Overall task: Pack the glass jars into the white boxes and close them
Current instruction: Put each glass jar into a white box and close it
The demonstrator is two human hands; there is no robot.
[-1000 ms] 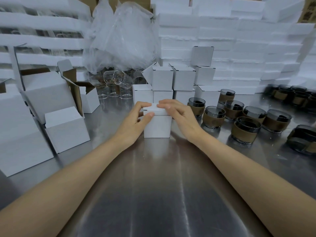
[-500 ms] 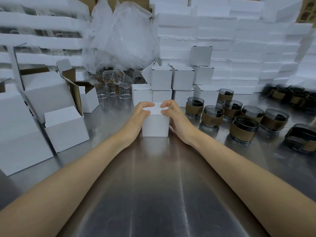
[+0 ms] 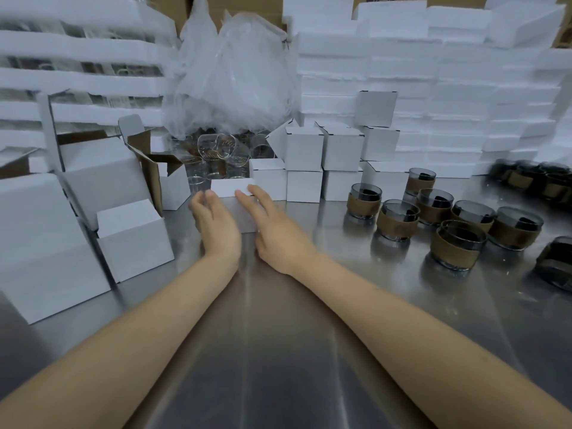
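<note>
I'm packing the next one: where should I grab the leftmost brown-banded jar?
Wrap the right hand round the brown band of the jar, coming from its near-left side: it stands upright, a box stands behind it and another jar crowds its right.

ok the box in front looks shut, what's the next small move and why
Probably lift both hands off the white box and reach the right hand to the nearest sleeved jar. The box's lid lies flat, it sits close to the stacked boxes, the left hand and the right flank it with straight fingers, and several jars stand unpacked on the right.
</note>
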